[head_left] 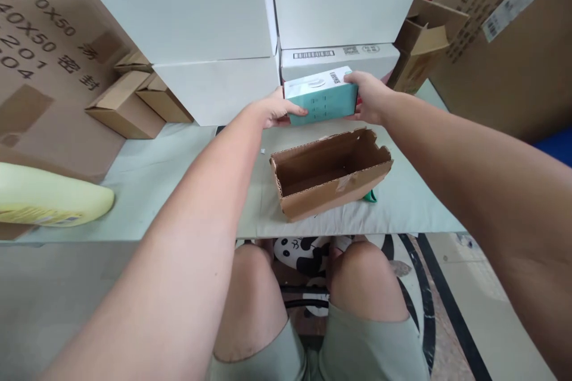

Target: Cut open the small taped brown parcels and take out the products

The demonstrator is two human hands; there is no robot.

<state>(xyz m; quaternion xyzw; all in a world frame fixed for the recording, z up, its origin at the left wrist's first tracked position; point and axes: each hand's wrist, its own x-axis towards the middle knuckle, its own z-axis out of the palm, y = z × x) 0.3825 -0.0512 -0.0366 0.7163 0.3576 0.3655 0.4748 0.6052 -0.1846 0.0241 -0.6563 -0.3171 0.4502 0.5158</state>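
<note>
Between my two hands is a teal and white printed box (328, 101), held beyond the open carton. My left hand (277, 110) grips its left end, the thumb lying on the teal side. At the other end my right hand (367, 97) is closed round the right corner. Nearer to me, an open-topped brown cardboard box (335, 199) with rough torn edges rests on the pale tabletop (411, 202). Its inside looks dark and I see nothing in it. A bit of green material (370, 196) pokes out by its right front corner.
Tall white boxes (214, 12) stand at the back, beside a flat white box (304, 58) with a barcode. Large brown cartons (36, 89) flank the table, and small brown boxes (129, 101) sit left. A pale yellow bottle (53, 195) lies at the left edge.
</note>
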